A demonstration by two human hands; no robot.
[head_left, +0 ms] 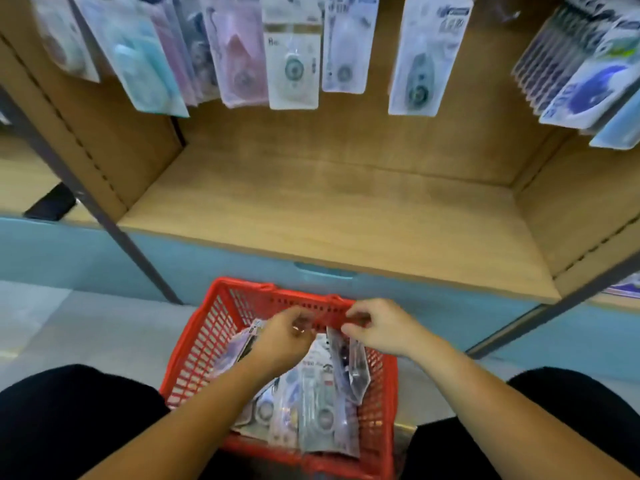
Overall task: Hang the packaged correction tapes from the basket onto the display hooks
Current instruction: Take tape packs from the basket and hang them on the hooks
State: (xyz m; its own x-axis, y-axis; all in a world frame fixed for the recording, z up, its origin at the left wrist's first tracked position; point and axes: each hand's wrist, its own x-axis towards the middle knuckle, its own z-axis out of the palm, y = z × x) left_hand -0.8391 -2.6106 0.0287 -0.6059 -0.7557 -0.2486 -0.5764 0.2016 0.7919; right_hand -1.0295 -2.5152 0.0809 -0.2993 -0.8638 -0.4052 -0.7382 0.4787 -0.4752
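Black-clad knees [69, 420] fill the lower corners of the frame, with both bare forearms reaching up from the bottom edge between them. Red plastic basket [194, 358] sits on the pale floor [86, 327] at lower centre, between the knees. A loose pile of correction tape packets [311, 417] lies in the basket, mostly flat and overlapping. Both hands are over the far half of the basket, close together but not touching. Right hand [381, 329] has curled fingers and thumb pinching the top of one clear packet [351, 368], which stands tilted above the pile, near the basket's right wall. Left hand [282, 337] has curled fingers and a ring; blur, so cannot tell if it grips anything. Another packet edge shows just left of it. Wooden shelf [329, 209] runs across mid frame behind the basket, with a light blue base panel [104, 258] under it. A row of hanging packets [292, 64] spans the top of the frame, with a thick stack at upper right. The display hooks themselves are not visible.
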